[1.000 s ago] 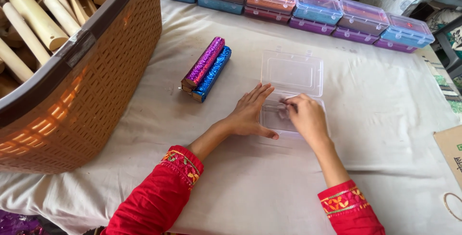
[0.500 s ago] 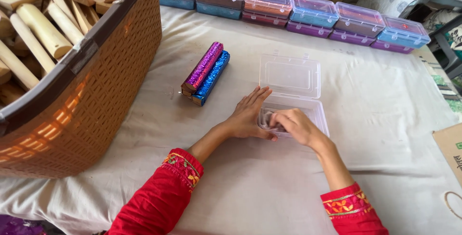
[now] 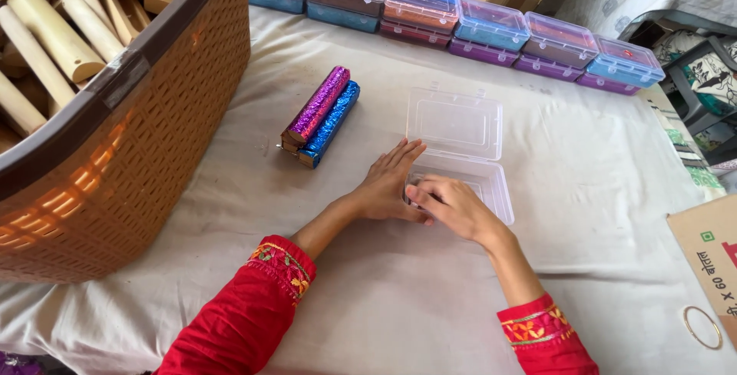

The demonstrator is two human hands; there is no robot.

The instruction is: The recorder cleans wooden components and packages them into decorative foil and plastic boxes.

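A clear plastic box (image 3: 491,183) lies open on the white cloth, its lid (image 3: 455,122) folded back flat. My left hand (image 3: 386,183) rests flat, fingers together, against the box's left side. My right hand (image 3: 453,204) reaches into the box's near left corner with fingers curled; whether it holds anything there is hidden. Left of the box lie foil-wrapped rolls, a purple roll (image 3: 317,105) beside a blue roll (image 3: 331,123).
A large brown woven basket (image 3: 146,137) holding wooden sticks (image 3: 54,33) fills the left. A row of closed coloured plastic boxes (image 3: 453,22) lines the far edge. A cardboard box (image 3: 710,252) and a thin ring (image 3: 700,327) sit at the right.
My right hand has slid from the middle of the box toward its near left corner, close to my left hand. The left hand has stayed in place.
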